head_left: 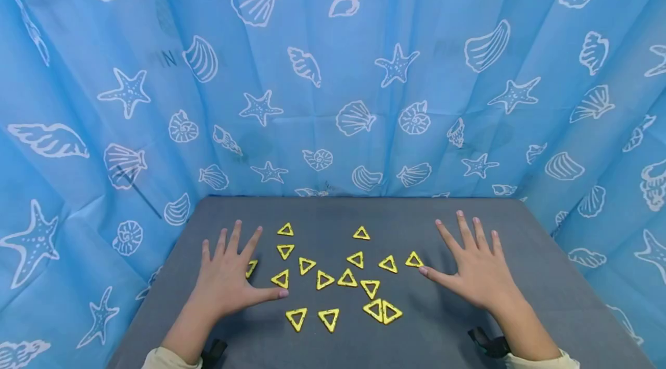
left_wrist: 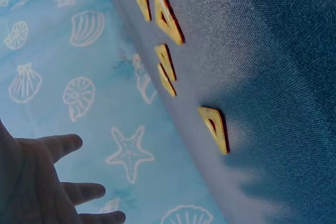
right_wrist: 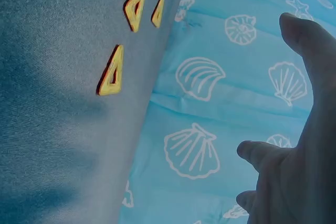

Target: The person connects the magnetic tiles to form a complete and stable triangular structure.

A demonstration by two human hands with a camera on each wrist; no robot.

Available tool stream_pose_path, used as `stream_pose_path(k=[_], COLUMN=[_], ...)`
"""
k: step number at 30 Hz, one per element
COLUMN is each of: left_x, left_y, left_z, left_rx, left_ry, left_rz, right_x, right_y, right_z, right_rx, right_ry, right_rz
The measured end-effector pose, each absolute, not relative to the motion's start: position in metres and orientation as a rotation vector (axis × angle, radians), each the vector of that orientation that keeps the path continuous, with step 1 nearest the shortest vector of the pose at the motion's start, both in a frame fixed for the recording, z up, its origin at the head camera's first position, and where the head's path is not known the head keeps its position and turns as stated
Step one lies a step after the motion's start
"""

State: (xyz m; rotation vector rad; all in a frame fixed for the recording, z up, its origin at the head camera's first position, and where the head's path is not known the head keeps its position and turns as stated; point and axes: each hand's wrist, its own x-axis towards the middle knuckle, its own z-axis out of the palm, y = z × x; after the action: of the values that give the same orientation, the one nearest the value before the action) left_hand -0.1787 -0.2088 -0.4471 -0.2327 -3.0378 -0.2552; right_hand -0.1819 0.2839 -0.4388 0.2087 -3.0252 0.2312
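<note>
Left hand and right hand spread wide over yellow triangular frames

We saw the fingers of both hands straight and well apart, the palms above the grey counter. The left hand was toward the counter's left edge, the right hand toward its right edge, and the far corners lay beyond the fingertips.

We counted sixteen frames in the head view, loosely strewn across the middle of the counter, the farthest two near its far edge. One frame showed only partly behind the left hand. The left thumb tip was just beside another; the right thumb tip met the corner of the rightmost frame in our view, though we could not tell whether it touched. Toward the near side, two frames lay side against side, with two more apart to their left. In the wrist views we made out dark red along the frames' edges.

Behind the counter's far edge hung a blue curtain printed with white shells and starfish. We noted pale sleeves and a black strap at the right wrist.
</note>
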Motion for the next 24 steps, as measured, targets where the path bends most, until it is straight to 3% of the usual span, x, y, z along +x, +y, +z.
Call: stream_pose_path(k=[12, 24], left_x=[-0.181, -0.178], left_y=[-0.206, -0.183], left_z=[-0.444, -0.459], left_rx=[-0.386, -0.417], left_ry=[-3.063, -2.993], left_rz=[-0.401, -0.594], right_x=[-0.182, -0.181], right_y=[0.278, 0.267], right_z=[-0.439, -0.464], right_rx=[0.422, 0.518], right_ry=[-2.738, -2.823], right_rz=[0.248, 0.849])
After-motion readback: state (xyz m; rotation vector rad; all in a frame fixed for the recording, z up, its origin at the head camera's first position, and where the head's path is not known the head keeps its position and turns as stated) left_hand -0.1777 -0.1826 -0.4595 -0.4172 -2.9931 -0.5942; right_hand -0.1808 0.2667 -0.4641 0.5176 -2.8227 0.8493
